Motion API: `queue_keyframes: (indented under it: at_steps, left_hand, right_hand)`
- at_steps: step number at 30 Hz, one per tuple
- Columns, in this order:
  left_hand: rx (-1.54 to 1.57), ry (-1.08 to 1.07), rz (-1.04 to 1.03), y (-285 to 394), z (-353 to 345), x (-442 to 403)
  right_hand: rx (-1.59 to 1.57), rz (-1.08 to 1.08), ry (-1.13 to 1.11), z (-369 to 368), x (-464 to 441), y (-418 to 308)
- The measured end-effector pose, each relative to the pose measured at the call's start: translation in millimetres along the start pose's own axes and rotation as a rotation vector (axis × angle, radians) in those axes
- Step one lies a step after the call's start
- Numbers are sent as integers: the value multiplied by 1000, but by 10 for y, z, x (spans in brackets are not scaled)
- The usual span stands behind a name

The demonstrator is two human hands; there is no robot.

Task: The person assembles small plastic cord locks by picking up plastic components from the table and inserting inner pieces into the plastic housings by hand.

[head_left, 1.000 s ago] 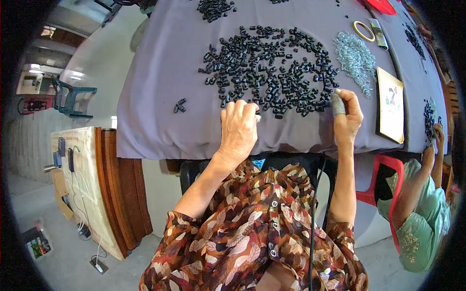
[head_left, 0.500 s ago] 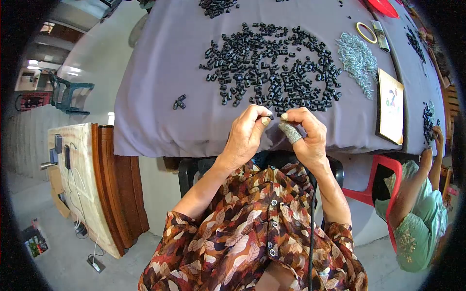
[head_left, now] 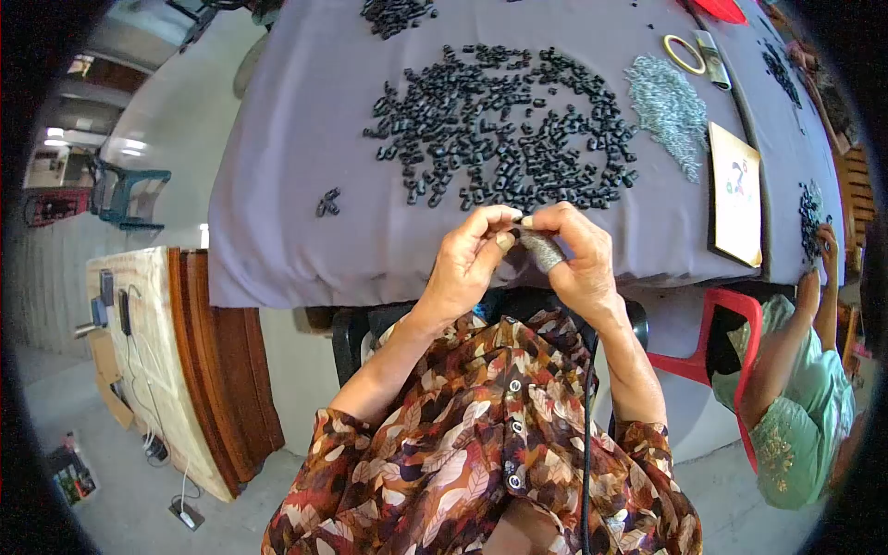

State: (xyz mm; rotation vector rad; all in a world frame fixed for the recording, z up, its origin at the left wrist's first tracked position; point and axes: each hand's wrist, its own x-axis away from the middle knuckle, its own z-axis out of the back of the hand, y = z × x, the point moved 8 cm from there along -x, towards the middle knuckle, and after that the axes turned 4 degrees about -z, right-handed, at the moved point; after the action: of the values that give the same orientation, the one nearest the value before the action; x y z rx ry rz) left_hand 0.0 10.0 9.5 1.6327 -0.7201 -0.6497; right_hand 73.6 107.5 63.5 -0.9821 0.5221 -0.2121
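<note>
Over the table's near edge, my left hand (head_left: 465, 268) pinches a small black piece (head_left: 516, 221) between thumb and fingertips. My right hand (head_left: 585, 259) is closed in a pinch right against it; what lies between its fingertips is too small to make out. A grey wrapping (head_left: 543, 250) covers one finger of my right hand. Just beyond my fingertips spreads a wide pile of small black cylindrical pieces (head_left: 504, 129). Several more of these black pieces (head_left: 328, 203) lie apart on the left.
A purple-grey cloth (head_left: 287, 139) covers the table. To the right are a heap of small silvery pieces (head_left: 666, 102), a yellow ring (head_left: 684, 54) and a board with a picture (head_left: 736, 194). Another person in green (head_left: 800, 398) sits at the right by a red chair (head_left: 708, 338).
My hands have come together: the fingertips, apart before, now meet at the small black piece. The whole view has shifted slightly, with the table contents a little further left.
</note>
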Motion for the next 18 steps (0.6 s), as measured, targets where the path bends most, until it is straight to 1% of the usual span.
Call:
queue_keyframes:
  at_steps: [3,4,7,10,13,14,18]
  left_hand:
    - [-88,-37,17,-86,-23,-2]
    - [68,13,106,-126,-45,-10]
    - [303,60,154,-222,-21,-79]
    - [384,80,186,-200,-42,-101]
    - [394,54,239,-271,-21,-91]
    - [493,43,215,-253,-51,-99]
    - [562,33,204,-298,-63,-100]
  right_hand:
    - [18,1,37,50,10,4]
    - [30,-5,50,73,12,20]
    - [52,-8,76,118,13,14]
    - [25,-22,74,127,-12,-23]
    - [45,39,109,139,10,-27]
    - [38,43,96,143,6,-44]
    - [30,59,97,82,-7,-39]
